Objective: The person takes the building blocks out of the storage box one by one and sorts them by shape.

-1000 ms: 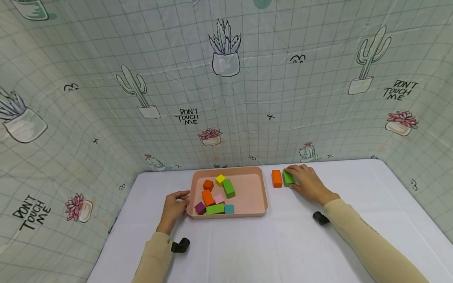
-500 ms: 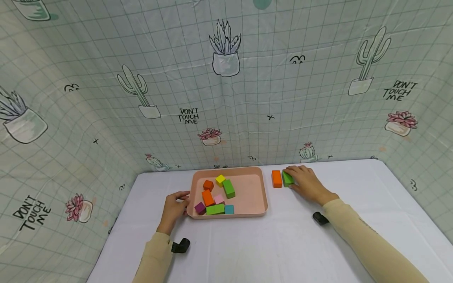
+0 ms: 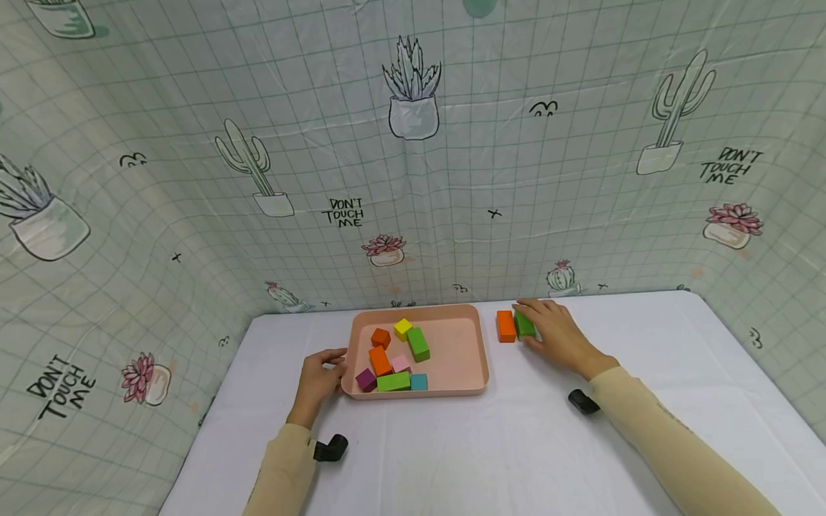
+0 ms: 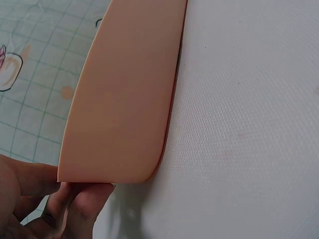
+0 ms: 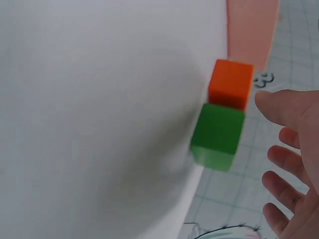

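My left hand (image 3: 317,380) touches the left end of a pink tray (image 3: 454,358) with relaxed fingers. In the left wrist view, the fingertips (image 4: 94,196) are right at the end of the tray's wall (image 4: 119,99). A green block (image 3: 523,326) stands on the table beside an orange block (image 3: 506,327), right of the tray. My right hand (image 3: 560,333) is over the green block, partly covering it in the head view. The right wrist view has the thumb and loosely curved fingers spread, apart from the green block (image 5: 218,132); the orange block (image 5: 232,82) adjoins it.
Inside the tray, toward its left, lie a yellow cube (image 3: 403,329), a red-orange cube (image 3: 381,337), a purple cube (image 3: 366,380), a blue block (image 3: 419,382), a pink block (image 3: 401,364), another orange block (image 3: 381,361) and two green blocks (image 3: 418,344). A patterned cloth (image 3: 452,236) rises behind the table.
The fingers and thumb of my right hand have shifted slightly left over the green block, which now stands closer against the orange one. My left hand and the tray stay in place.
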Action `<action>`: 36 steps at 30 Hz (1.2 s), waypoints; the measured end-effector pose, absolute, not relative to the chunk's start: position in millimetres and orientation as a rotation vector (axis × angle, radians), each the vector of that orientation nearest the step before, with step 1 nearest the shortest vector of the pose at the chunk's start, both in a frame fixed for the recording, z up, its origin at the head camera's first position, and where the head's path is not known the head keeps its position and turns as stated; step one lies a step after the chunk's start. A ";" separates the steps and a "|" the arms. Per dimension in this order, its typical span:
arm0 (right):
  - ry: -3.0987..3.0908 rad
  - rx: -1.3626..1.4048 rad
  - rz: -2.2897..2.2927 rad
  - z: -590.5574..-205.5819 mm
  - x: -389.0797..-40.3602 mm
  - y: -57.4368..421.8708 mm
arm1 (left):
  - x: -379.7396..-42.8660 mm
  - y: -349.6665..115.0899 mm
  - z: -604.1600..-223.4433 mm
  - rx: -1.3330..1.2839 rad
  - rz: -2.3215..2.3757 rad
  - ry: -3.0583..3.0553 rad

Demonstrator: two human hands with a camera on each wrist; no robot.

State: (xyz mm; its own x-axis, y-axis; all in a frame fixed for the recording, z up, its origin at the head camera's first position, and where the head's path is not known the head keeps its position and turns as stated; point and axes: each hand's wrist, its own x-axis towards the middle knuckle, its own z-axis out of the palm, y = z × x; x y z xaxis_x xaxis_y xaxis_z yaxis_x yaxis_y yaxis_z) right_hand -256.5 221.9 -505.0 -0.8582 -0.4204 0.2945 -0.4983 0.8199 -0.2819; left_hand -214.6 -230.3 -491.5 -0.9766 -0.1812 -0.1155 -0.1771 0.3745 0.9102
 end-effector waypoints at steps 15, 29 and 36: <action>-2.638 0.900 0.554 -487.7 -241.8 183.2 | -214.7 -231.7 -492.9 0.368 -1.752 -2.600; -2.625 1.066 0.518 -484.9 -242.9 148.5 | -215.1 -230.8 -492.1 0.379 -1.741 -2.608; -2.652 1.123 0.544 -481.6 -246.1 133.4 | -216.0 -230.6 -490.9 0.395 -1.732 -2.614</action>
State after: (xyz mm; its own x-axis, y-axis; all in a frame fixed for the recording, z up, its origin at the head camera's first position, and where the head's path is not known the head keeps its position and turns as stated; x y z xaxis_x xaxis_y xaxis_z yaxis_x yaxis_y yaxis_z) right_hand -246.1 133.4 -481.6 -0.6875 -0.6469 0.3300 -0.7245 0.6415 -0.2521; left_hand -216.0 -230.6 -490.9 -0.9685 -0.1964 -0.1527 -0.2172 0.3683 0.9040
